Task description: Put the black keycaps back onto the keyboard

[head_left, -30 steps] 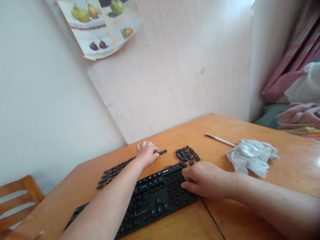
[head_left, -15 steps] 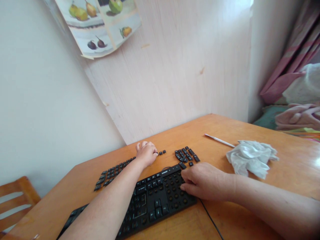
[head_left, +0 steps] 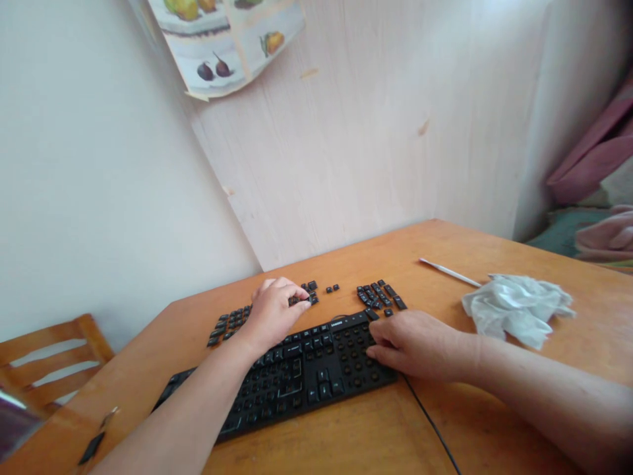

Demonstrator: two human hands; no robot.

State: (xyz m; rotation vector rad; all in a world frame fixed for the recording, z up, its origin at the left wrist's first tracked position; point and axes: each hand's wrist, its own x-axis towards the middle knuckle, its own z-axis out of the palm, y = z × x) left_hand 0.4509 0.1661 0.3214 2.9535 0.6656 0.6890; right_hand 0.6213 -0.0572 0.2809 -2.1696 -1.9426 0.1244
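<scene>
A black keyboard (head_left: 316, 389) lies at an angle on the table, with some keycaps in place and bare key posts showing, most clearly in the number pad at its right end. Beyond its back edge, my left hand (head_left: 275, 309) has thumb and forefinger pinched at a small black keycap (head_left: 312, 298); the fingertips partly hide what is between them. My right hand (head_left: 413, 343) rests on the keyboard's right end, fingers curled round its edge. Loose keycaps (head_left: 232, 321) lie in rows behind the keyboard, and another group (head_left: 378, 295) sits near my right hand.
A crumpled white plastic bag (head_left: 519, 310) lies at the right, beside a thin white pen-like stick (head_left: 449, 271). The keyboard's cable (head_left: 432, 422) runs toward the front edge. At the near left are a small black-ended tool (head_left: 92, 447) and a wooden chair (head_left: 54, 356). A wall stands behind the table.
My left hand has drawn back and left, its finger and thumb now together, uncovering several keycaps. My right hand stays at the keyboard's end. The view has shifted left.
</scene>
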